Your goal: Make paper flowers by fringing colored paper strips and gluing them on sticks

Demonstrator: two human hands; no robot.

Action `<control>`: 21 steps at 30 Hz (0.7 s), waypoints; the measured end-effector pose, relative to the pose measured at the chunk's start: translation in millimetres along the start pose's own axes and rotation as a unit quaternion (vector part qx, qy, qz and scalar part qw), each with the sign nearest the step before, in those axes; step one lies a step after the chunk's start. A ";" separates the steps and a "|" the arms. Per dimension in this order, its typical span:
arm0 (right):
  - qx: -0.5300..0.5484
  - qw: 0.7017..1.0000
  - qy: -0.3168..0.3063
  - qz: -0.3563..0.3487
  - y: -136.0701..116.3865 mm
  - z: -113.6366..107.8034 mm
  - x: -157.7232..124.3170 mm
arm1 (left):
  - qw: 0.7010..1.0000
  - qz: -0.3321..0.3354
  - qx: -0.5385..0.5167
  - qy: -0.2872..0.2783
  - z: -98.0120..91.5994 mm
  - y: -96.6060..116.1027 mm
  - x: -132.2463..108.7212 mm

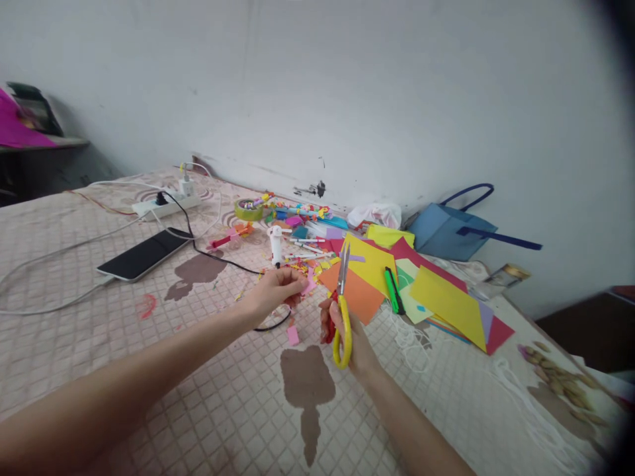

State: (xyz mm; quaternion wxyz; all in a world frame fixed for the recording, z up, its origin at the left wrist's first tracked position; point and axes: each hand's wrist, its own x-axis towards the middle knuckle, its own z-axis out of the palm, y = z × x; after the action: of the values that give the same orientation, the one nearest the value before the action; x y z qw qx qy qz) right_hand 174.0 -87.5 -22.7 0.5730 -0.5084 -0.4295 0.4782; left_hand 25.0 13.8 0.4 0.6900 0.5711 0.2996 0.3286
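Note:
My right hand [347, 334] grips yellow-and-red scissors [342, 304], blades pointing up and away over an orange paper sheet [358, 294]. My left hand [275, 291] is closed in a pinch on a small pink paper piece [308, 285] just left of the blades. A pink paper scrap [292, 335] lies on the table below the hands. Coloured paper sheets [446, 301] spread to the right, with a green marker [393, 289] on them.
A phone [143, 254] on a cable, a power strip [166, 206], a tape roll [248, 209], a white glue bottle [276, 246], pens and paper scraps [302, 228] sit farther back. A blue bag [449, 228] leans on the wall. White string [526, 410] lies right.

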 end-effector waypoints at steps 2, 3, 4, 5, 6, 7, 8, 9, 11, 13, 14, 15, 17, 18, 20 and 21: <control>-0.012 1.000 -0.010 -0.005 1.9 -1.1 1.2 | 1.000 0.009 -0.003 0.002 2.0 3.9 3.6; -0.022 1.000 -0.011 -0.005 3.8 -1.8 1.3 | 1.000 0.013 -0.004 0.005 2.7 5.3 4.3; -0.033 0.999 -0.011 -0.006 6.1 -2.5 1.2 | 1.000 0.017 -0.006 0.007 3.2 6.3 4.4; -0.043 0.999 -0.009 -0.006 8.7 -3.1 0.8 | 1.000 0.018 -0.009 0.008 3.5 6.9 3.7; -0.051 0.999 -0.010 -0.003 11.3 -3.6 0.0 | 1.000 0.014 -0.014 0.008 3.5 7.0 2.5; -0.055 0.998 -0.012 0.002 13.7 -3.8 -1.0 | 1.000 0.006 -0.020 0.009 3.3 6.6 0.9; -0.057 0.998 -0.017 0.007 15.8 -3.7 -2.1 | 1.000 -0.005 -0.025 0.010 2.8 5.8 -0.8; -0.058 0.998 -0.022 0.012 17.5 -3.4 -3.3 | 0.999 -0.017 -0.029 0.012 2.0 4.8 -2.6; -0.063 0.997 -0.033 0.014 19.3 -1.9 -5.3 | 0.999 -0.037 -0.032 0.012 -0.2 2.1 -5.9; -0.064 0.997 -0.035 0.011 19.7 -0.2 -6.4 | 0.998 -0.048 -0.032 0.006 -2.6 -0.3 -8.4; -0.059 0.998 -0.032 0.011 19.4 0.3 -6.4 | 0.998 -0.050 -0.031 0.002 -3.5 -1.2 -9.5; -0.049 0.998 -0.027 0.013 19.0 0.7 -6.1 | 0.998 -0.051 -0.029 -0.001 -3.9 -2.0 -10.5; -0.028 1.000 -0.010 0.010 17.5 0.5 -5.1 | 0.999 -0.050 -0.015 -0.007 -3.1 -4.0 -12.8; -0.026 1.000 0.005 0.001 16.4 0.1 -4.4 | 0.999 -0.048 -0.003 -0.016 -1.8 -5.4 -14.2; -0.035 0.998 0.040 -0.027 13.4 -0.6 -3.6 | 0.997 -0.042 0.026 -0.051 2.4 -9.6 -17.7; -0.043 0.997 0.055 -0.037 11.8 -0.6 -3.4 | 0.996 -0.035 0.039 -0.073 4.8 -12.3 -19.6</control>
State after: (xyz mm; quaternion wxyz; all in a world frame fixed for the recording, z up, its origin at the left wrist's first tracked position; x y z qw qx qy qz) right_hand 172.7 -90.6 -34.6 0.5910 -0.5414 -0.4360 0.4093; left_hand 18.4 -6.2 -10.1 0.6981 0.6096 0.2806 0.2495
